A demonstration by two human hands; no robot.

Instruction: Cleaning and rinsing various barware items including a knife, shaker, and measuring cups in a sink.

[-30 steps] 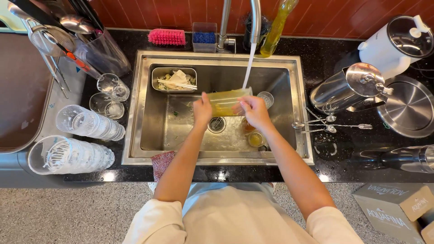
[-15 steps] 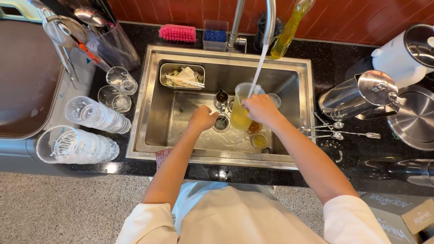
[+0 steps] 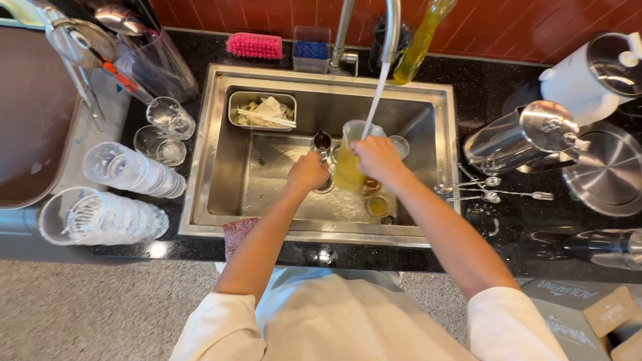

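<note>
My right hand (image 3: pixel 376 158) grips a clear plastic cup (image 3: pixel 352 150) with yellowish liquid, upright under the running water stream from the tap (image 3: pixel 391 30). My left hand (image 3: pixel 307 171) hovers just left of the cup above the drain (image 3: pixel 326 185), fingers curled; whether it holds anything I cannot tell. Both hands are inside the steel sink (image 3: pixel 207 167). A small dark cup (image 3: pixel 322 141) and small glasses with amber liquid (image 3: pixel 378 204) stand on the sink floor close to my hands.
A metal tray of scraps (image 3: pixel 261 109) sits at the sink's back left. Clear glasses (image 3: pixel 170 119) and stacked plastic cups (image 3: pixel 130 170) lie left. A pink brush (image 3: pixel 255 46), a yellow bottle (image 3: pixel 420 41), steel jugs (image 3: pixel 525 137) and spoons (image 3: pixel 491 194) are around.
The cup went from lying sideways in both hands to upright under the stream in my right hand. My left hand let go and dropped toward the drain.
</note>
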